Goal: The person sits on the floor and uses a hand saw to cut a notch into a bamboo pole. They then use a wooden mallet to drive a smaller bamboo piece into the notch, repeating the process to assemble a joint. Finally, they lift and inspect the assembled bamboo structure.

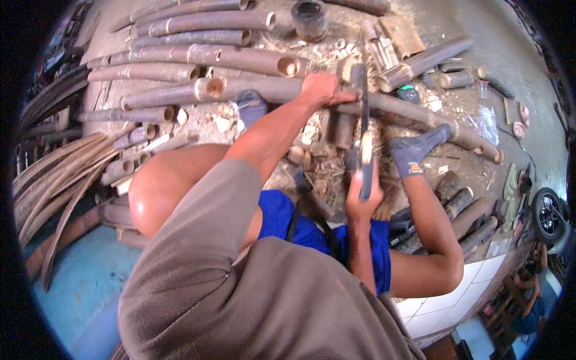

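A long brown bamboo pole (414, 113) lies crosswise before me, running from left of centre to the right. My left hand (321, 89) is closed over it near the middle, thumb stretched toward the blade. In my right hand (365, 191) is the handle of a handsaw (365, 111). Its narrow blade points away from me and crosses the pole just right of my left hand. How deep the teeth sit in the bamboo I cannot tell. A short upright block (343, 131) shows under the pole. My feet, in grey socks (420, 147), are close to the pole on either side.
Several bamboo poles (210, 24) lie at the far left, with bent strips (60, 174) nearer. A black pot (309, 23) stands at the back. Wood chips litter the floor. Right of the saw are a green-and-black tape measure (408, 93) and a plastic bag (483, 125).
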Demonstrator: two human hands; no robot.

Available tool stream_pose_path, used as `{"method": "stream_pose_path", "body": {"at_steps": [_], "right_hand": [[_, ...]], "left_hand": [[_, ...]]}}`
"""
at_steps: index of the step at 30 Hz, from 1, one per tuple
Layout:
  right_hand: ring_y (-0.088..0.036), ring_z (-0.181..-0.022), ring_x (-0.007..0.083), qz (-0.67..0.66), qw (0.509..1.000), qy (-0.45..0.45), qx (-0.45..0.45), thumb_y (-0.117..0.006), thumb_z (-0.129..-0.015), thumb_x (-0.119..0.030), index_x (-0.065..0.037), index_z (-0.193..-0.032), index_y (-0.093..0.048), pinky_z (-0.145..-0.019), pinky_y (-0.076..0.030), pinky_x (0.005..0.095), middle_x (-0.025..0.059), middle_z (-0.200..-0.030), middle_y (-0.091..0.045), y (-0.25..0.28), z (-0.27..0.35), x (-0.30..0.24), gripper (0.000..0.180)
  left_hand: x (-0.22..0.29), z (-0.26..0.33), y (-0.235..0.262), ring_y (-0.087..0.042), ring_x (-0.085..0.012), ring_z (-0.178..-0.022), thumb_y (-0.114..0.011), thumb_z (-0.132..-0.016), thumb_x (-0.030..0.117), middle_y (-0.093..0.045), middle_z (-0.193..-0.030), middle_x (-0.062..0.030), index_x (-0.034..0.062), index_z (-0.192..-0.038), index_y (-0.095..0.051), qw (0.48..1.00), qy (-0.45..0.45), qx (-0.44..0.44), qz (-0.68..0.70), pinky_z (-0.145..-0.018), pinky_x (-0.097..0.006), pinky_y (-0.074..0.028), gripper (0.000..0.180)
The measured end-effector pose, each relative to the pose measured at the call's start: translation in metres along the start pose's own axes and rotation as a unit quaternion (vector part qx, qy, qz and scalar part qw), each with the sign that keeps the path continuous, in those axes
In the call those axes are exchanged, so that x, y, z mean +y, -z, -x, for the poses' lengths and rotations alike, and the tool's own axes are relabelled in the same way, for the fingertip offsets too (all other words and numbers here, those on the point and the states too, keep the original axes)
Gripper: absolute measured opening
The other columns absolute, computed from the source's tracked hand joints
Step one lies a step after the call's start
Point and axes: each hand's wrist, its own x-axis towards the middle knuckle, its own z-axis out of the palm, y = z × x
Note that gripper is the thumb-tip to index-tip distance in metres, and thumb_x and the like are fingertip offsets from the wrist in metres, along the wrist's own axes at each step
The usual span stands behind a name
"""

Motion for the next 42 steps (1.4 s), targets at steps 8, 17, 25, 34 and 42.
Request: {"method": "stream_pose_path", "body": {"at_steps": [8, 17, 25, 34, 42], "right_hand": [[-0.07, -0.078, 0.0215, 0.028, 0.999, -0.007, 0.016, -0.061, -0.098, -0.021, 0.006, -0.139, -0.057, -0.07, -0.056, 0.0367, 0.0178, -0.095, -0.074, -0.004, -0.038, -0.007, 0.05], [-0.075, -0.09, 0.0261, -0.028, 0.998, -0.032, 0.039, -0.064, -0.095, -0.019, 0.01, -0.137, -0.057, -0.078, -0.058, 0.0366, 0.0259, -0.104, -0.073, 0.026, 0.008, -0.013, 0.052], [-0.072, -0.111, 0.0295, -0.002, 0.999, 0.018, 0.035, -0.062, -0.095, -0.019, 0.011, -0.138, -0.056, -0.094, -0.055, 0.0362, 0.0264, -0.121, -0.07, 0.022, 0.021, -0.01, 0.052], [-0.075, -0.1, 0.0372, 0.015, 0.998, 0.043, 0.034, -0.066, -0.093, -0.022, 0.009, -0.138, -0.056, -0.084, -0.059, 0.0396, 0.0297, -0.11, -0.071, 0.017, 0.028, -0.008, 0.056], [-0.075, -0.094, 0.0368, 0.016, 1.0, 0.025, 0.008, -0.067, -0.091, -0.02, 0.009, -0.14, -0.054, -0.082, -0.059, 0.0425, 0.0292, -0.106, -0.071, 0.011, 0.023, -0.003, 0.059]], "left_hand": [[0.015, 0.009, 0.009, -0.073, -0.0386, -0.1, -0.052, -0.082, 0.081, -0.075, -0.104, -0.0254, 0.0001, -0.106, -0.076, 1.0, -0.004, 0.003, -0.001, -0.09, -0.049, -0.056, 0.088], [0.012, 0.005, 0.012, -0.071, -0.0411, -0.104, -0.05, -0.089, 0.074, -0.073, -0.109, -0.0264, 0.004, -0.123, -0.068, 0.998, -0.026, -0.045, -0.041, -0.091, -0.052, -0.055, 0.08], [0.003, 0.0, 0.01, -0.069, -0.0397, -0.113, -0.052, -0.085, 0.078, -0.072, -0.118, -0.0243, 0.012, -0.135, -0.065, 0.998, -0.014, -0.057, -0.021, -0.096, -0.053, -0.052, 0.083], [-0.001, -0.005, 0.004, -0.069, -0.0356, -0.112, -0.058, -0.081, 0.082, -0.073, -0.119, -0.0185, 0.009, -0.133, -0.066, 0.999, 0.003, -0.049, 0.003, -0.095, -0.047, -0.053, 0.091], [-0.007, -0.008, 0.001, -0.07, -0.0374, -0.111, -0.059, -0.081, 0.082, -0.074, -0.116, -0.0205, 0.0077, -0.128, -0.07, 0.999, 0.012, -0.042, 0.006, -0.094, -0.048, -0.053, 0.089]]}}
